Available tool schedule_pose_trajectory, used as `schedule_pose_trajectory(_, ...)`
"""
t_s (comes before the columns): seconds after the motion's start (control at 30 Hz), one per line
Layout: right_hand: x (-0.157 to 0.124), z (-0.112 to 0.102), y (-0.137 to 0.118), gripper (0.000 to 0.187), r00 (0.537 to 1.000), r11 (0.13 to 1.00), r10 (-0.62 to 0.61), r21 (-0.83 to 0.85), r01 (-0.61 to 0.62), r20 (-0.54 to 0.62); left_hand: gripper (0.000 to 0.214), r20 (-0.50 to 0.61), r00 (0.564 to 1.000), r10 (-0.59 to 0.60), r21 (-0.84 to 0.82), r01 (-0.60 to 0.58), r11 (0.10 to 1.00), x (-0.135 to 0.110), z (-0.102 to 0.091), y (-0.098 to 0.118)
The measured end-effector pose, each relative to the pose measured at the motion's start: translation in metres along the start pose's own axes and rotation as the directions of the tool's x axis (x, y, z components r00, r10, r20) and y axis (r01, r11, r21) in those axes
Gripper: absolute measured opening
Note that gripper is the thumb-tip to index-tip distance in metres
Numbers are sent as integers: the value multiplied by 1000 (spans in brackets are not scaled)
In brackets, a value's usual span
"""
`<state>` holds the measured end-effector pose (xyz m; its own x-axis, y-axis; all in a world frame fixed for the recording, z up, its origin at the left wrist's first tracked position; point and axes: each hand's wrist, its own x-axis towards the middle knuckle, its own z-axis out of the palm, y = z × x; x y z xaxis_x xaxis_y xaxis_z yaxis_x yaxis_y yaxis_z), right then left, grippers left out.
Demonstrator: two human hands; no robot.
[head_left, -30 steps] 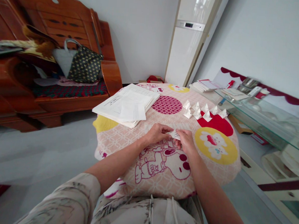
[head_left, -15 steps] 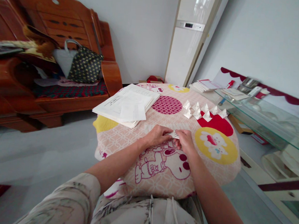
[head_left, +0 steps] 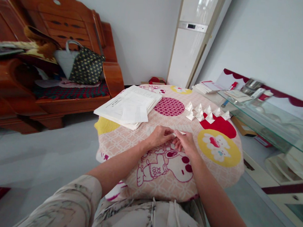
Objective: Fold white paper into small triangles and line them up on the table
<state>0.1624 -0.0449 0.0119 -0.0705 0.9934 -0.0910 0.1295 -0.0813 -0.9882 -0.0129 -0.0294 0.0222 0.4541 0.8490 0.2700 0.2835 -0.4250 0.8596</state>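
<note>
Between my two hands, just above the patterned tablecloth [head_left: 128, 139], is a small folded piece of paper [head_left: 180, 133], partly hidden by my fingers. My left hand [head_left: 160, 136] pinches its left end with bent fingers. From the right, my right hand [head_left: 186, 142] grips it with thumb and fingers closed. Beyond the right hand stand several folded paper pyramids [head_left: 199, 114], white with printed marks, grouped in two rows. A stack of printed paper sheets [head_left: 118, 104] lies at the table's left side, with smaller cut pieces on top.
A glass-topped cabinet [head_left: 269, 115] adjoins the table on the right, carrying booklets [head_left: 208, 86] and metal bowls [head_left: 252, 84]. At the left is a wooden sofa [head_left: 70, 16] with a dark patterned bag [head_left: 87, 66]. A tall white air conditioner [head_left: 189, 50] stands behind.
The folded paper has turned in my fingers and now shows a thinner edge, more to the right. Both hands have shifted only slightly; the pyramids and sheets stay in place.
</note>
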Motion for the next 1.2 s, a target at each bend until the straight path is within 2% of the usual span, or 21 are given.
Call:
schedule_pose_trajectory(0.2,4,-1,11,44,998,997,-58,-46,59,24,34,-15,997,-81,-164,77,983,2,6,-10)
schedule_pose_trajectory(0.27,5,-2,12,45,997,996,-71,-48,72,31,34,-31,996,-83,-134,78,988,3,8,-12)
schedule_pose_trajectory(0.43,2,-1,8,45,997,996,-70,-45,72,41,26,-46,999,30,82,-26,996,2,8,-9)
schedule_pose_trajectory(0.5,1,0,5,46,997,998,-61,-30,62,44,25,-41,998,52,109,-47,993,1,8,-6)
schedule_pose_trajectory(0.6,0,0,4,46,996,998,-58,-17,59,69,26,-45,997,57,119,-51,992,1,8,-3)
schedule_pose_trajectory(0.77,0,1,3,43,994,995,-80,-58,84,70,23,-83,995,59,225,-39,974,1,10,-3)
schedule_pose_trajectory(0.97,-2,6,0,38,993,984,-113,-138,117,32,33,-111,993,36,174,-17,985,0,15,-4)
schedule_pose_trajectory(1.2,-2,12,0,33,979,927,-194,-337,163,-62,27,-193,981,-22,153,52,987,0,15,-1)
